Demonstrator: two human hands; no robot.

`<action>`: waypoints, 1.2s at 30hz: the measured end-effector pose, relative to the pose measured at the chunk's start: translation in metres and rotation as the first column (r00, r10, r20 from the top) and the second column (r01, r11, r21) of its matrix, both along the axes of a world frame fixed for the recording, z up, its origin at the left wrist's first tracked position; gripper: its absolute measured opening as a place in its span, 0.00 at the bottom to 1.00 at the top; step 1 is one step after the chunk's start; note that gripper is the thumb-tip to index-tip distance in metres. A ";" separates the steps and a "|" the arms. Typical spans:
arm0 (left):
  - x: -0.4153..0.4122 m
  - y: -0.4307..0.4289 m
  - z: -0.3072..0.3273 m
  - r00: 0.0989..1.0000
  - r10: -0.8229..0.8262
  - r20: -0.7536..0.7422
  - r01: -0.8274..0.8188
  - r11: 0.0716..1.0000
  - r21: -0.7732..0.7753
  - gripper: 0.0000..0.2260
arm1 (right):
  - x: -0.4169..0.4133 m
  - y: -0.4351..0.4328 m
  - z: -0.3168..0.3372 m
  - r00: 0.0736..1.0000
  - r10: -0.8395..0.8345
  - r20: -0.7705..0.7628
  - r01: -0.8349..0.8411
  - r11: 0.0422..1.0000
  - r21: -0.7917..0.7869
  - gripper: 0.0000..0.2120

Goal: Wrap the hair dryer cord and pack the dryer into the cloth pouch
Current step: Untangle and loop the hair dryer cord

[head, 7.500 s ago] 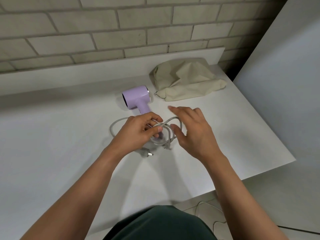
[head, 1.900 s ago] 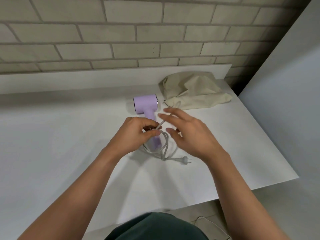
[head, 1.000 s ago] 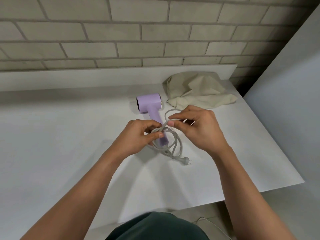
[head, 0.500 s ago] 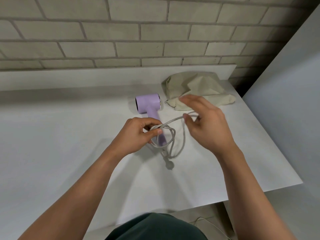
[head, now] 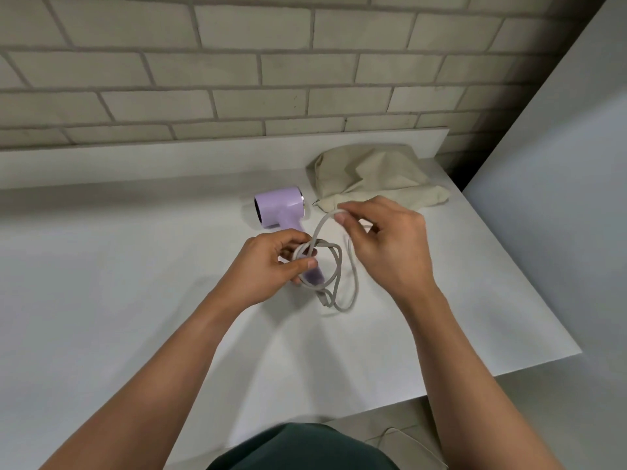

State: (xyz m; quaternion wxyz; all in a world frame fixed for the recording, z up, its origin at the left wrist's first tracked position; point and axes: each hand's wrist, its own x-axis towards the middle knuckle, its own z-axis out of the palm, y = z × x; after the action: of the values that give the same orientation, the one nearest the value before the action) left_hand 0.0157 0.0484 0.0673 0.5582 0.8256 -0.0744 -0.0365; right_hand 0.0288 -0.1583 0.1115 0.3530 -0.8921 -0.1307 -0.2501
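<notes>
Cord (head: 320, 229) could've sprung loose
Left hand (head: 268, 266) pinched coils on the hair dryer (head: 278, 208) handle; right hand (head: 386, 252) pinched a slack loop.

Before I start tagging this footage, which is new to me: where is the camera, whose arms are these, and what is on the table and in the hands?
There is no machine here. These are a person's two bare arms, filmed by one wide camera worn on their head, looking forward and down. On the white table lie a lilac hair dryer and, to its right, a beige cloth pouch. The left hand grips coils of the grey cord against the dryer's handle. The right hand pinches a loose loop of the same cord. The dryer is not yet in the pouch.
</notes>
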 end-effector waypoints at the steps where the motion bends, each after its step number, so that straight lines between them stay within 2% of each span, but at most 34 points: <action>1: 0.001 -0.001 -0.001 1.000 0.009 0.003 -0.009 1.000 0.014 0.09 | 0.000 -0.002 0.003 1.000 -0.017 0.010 0.016 0.997 0.076 0.05; 3: 0.001 -0.004 -0.001 0.999 0.032 0.023 -0.033 0.998 0.048 0.07 | -0.001 -0.006 0.008 0.999 -0.034 -0.003 0.034 0.984 0.173 0.05; 6: 0.000 -0.006 0.003 0.999 0.034 0.032 -0.037 0.995 0.093 0.03 | -0.004 -0.013 0.008 0.998 -0.028 -0.054 0.037 0.986 0.164 0.06; 9: -0.001 -0.005 0.004 0.999 0.027 0.020 -0.029 0.993 0.114 0.02 | -0.008 -0.019 0.010 1.000 0.004 0.007 -0.003 0.999 -0.051 0.13; 12: 0.000 -0.005 0.006 1.000 0.015 0.012 -0.016 0.992 0.123 0.06 | -0.018 -0.014 0.014 0.980 0.197 -0.003 -0.188 0.931 -0.312 0.22; 15: -0.002 -0.007 0.011 1.000 0.000 0.027 -0.002 0.995 0.102 0.07 | -0.018 -0.003 0.007 0.969 0.245 -0.025 -0.225 0.842 -0.490 0.17; 17: -0.003 -0.007 0.014 0.999 -0.005 0.035 0.002 0.995 0.103 0.07 | -0.014 -0.002 0.002 0.975 0.210 -0.076 -0.218 0.828 -0.517 0.11; 21: -0.005 -0.003 0.015 0.999 -0.032 0.037 0.026 0.990 0.139 0.07 | -0.014 -0.004 -0.001 0.981 0.176 -0.077 -0.192 0.867 -0.461 0.07; 23: -0.007 0.000 0.014 0.999 -0.033 0.031 0.028 0.986 0.164 0.06 | -0.013 -0.006 0.000 0.991 0.136 -0.018 -0.134 0.925 -0.356 0.08; 26: -0.009 0.003 0.012 1.000 -0.016 -0.006 0.016 0.992 0.122 0.03 | -0.008 -0.011 0.001 0.996 0.060 0.061 -0.047 0.981 -0.188 0.07; 30: -0.009 0.003 0.013 0.998 -0.046 -0.030 0.049 0.995 0.081 0.02 | -0.007 -0.013 -0.001 0.998 0.023 0.063 -0.014 0.989 -0.145 0.07; 34: -0.009 0.000 0.013 0.996 -0.080 -0.038 0.084 0.991 0.105 0.06 | -0.010 -0.013 -0.001 0.996 -0.009 0.085 0.018 0.995 -0.103 0.07; 36: -0.009 -0.001 0.014 0.994 -0.083 -0.067 0.086 0.995 0.046 0.08 | -0.010 -0.015 0.000 0.996 -0.029 0.086 0.035 0.997 -0.075 0.07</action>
State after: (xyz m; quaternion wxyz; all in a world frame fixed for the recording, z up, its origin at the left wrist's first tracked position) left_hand 0.0063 0.0473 0.0814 0.5379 0.8335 -0.0900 -0.0888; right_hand 0.0188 -0.1738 0.1112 0.3088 -0.8954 -0.1408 -0.2883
